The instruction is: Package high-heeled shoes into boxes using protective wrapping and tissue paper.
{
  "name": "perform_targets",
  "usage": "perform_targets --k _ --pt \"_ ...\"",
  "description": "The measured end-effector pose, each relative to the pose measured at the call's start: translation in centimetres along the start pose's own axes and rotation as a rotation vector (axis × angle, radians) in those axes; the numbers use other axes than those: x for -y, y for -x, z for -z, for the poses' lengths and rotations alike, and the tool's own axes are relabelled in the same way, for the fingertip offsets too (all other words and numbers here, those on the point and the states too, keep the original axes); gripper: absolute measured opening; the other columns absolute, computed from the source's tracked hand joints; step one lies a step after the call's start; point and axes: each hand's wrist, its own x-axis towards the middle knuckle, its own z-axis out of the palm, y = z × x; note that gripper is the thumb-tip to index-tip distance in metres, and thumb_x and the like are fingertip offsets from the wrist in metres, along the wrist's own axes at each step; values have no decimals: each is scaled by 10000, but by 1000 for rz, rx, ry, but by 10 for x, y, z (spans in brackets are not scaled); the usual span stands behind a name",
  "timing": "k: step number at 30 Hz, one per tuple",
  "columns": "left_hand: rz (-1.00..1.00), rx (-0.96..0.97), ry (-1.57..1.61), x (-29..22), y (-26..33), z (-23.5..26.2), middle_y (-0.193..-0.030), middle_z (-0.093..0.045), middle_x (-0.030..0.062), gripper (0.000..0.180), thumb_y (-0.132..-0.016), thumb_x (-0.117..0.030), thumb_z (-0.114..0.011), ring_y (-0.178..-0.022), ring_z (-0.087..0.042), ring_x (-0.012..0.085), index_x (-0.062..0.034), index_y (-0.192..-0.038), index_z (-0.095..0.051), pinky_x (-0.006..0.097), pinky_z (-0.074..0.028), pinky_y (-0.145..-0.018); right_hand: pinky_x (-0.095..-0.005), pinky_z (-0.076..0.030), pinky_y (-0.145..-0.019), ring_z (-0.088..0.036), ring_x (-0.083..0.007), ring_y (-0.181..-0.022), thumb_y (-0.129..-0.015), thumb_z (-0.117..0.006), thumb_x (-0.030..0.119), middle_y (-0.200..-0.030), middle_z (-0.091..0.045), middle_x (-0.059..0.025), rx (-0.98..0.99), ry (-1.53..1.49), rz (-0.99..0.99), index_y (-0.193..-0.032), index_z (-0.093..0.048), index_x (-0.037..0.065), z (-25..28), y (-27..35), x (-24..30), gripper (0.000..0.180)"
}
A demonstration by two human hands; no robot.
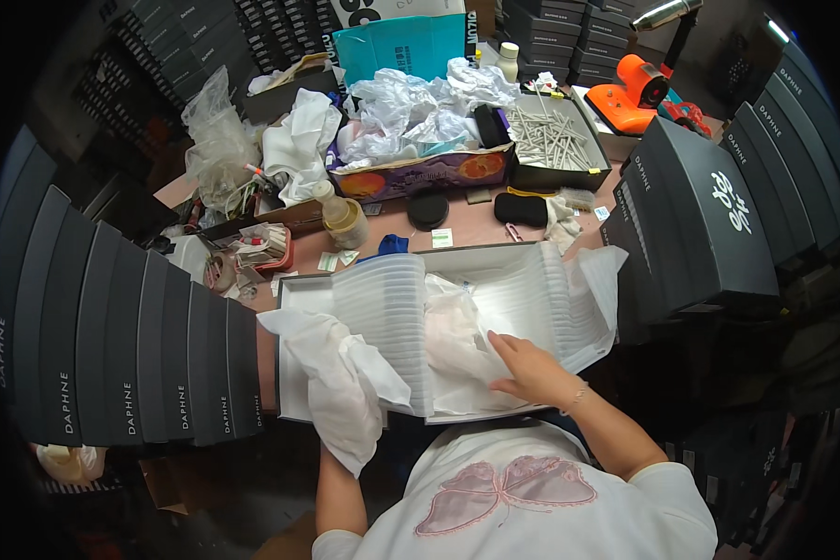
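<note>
An open shoebox (294,297) lies in front of me, its inside lined with a white ribbed padding sheet (383,317). In the middle of the box rests a bundle in white tissue paper (453,331); what it wraps is hidden. My right hand (539,375), fingers apart, reaches in over the front edge and touches the paper at the bundle's right side. Over the box's left front corner is another white paper-wrapped bundle (341,392). It covers my left hand, whose forearm rises beneath it, and it appears held up there.
Dark shoeboxes stand in rows at the left (149,345) and right (695,224). Behind my box are a glue bottle (345,224), a round black lid (428,210), a carton of crumpled paper (420,177), a tray of pale sticks (553,140) and an orange tool (630,89).
</note>
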Motion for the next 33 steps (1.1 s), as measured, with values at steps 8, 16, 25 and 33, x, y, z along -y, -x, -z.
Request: perform_targets --k 8,16,25,33 --pt "-124 -96 9 -36 36 -10 -1145 -627 130 531 -914 -443 -486 -1018 -631 280 -49 -1270 -521 406 -527 -884 -480 -513 -733 -621 -414 -795 -759 -651 215 -844 -633 -236 79 -126 -267 -1152 -467 -43 -49 -9 -23 505" --pt "-102 -153 -49 -54 23 -33 -1141 -626 127 515 -922 -436 -480 -1017 -629 278 -50 -1260 -528 406 -525 -885 -452 -530 -739 -592 -349 -934 -728 -706 209 -946 -623 -189 121 92 -194 -1117 -484 -20 -75 -20 -27 503" --pt "22 -177 -213 -50 -40 -48 -1136 -626 124 498 -930 -429 -474 -1017 -626 275 -51 -1248 -537 405 -522 -887 -435 -537 -747 -582 -339 -957 -728 -713 238 -957 -622 -176 171 100 -210 -1108 -493 -20 -72 -23 -26 509" --pt "3 -104 -190 -44 2 -66 -1132 -625 121 483 -938 -422 -469 -1017 -623 273 -52 -1238 -544 405 -520 -888 -465 -525 -722 -597 -373 -891 -734 -680 218 -915 -624 -207 154 -46 -318 -1044 -495 -15 -63 -23 -35 430"
